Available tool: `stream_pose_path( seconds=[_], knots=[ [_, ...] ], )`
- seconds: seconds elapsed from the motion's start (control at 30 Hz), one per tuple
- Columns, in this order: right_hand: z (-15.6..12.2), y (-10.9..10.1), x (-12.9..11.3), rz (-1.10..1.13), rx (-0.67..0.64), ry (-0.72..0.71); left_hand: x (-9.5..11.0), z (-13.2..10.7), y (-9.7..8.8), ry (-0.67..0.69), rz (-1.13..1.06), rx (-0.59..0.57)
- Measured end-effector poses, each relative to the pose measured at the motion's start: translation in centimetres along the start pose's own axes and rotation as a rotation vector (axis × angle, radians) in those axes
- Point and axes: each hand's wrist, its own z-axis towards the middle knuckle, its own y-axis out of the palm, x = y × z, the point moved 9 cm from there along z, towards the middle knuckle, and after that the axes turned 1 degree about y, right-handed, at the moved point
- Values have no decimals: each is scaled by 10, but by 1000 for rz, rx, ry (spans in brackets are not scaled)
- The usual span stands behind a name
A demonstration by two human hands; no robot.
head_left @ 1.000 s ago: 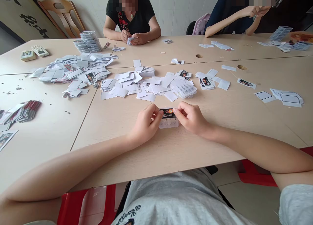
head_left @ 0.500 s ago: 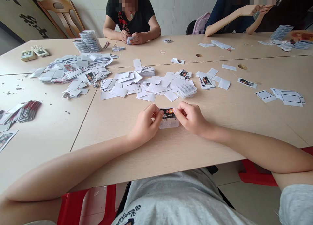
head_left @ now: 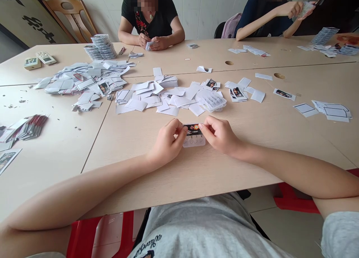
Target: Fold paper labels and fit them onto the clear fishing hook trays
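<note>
A black-topped clear plastic blister card (head_left: 194, 135) lies on the pale wooden counter (head_left: 213, 175), long axis crosswise, black edge away; the left hand (head_left: 167, 142) and right hand (head_left: 220, 135) pinch its ends between narrow fingers (head_left: 201, 126), forearms angled inward.

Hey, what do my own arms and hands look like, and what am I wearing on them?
Your left hand and right hand are ungloved, with no ring or watch showing. Your arms are bare below short sleeves; the right sleeve belongs to a light grey T-shirt.
</note>
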Motion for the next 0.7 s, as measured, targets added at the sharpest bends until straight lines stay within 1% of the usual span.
stream_pose_path(
  seconds=[0.4,0.7],
  knots=[
    [0,0,0,-5,-5,16,-1,0,0,-16,-1,-2],
    [1,0,-2,-5,6,-5,-2,0,0,-30,-4,2]
  ],
)
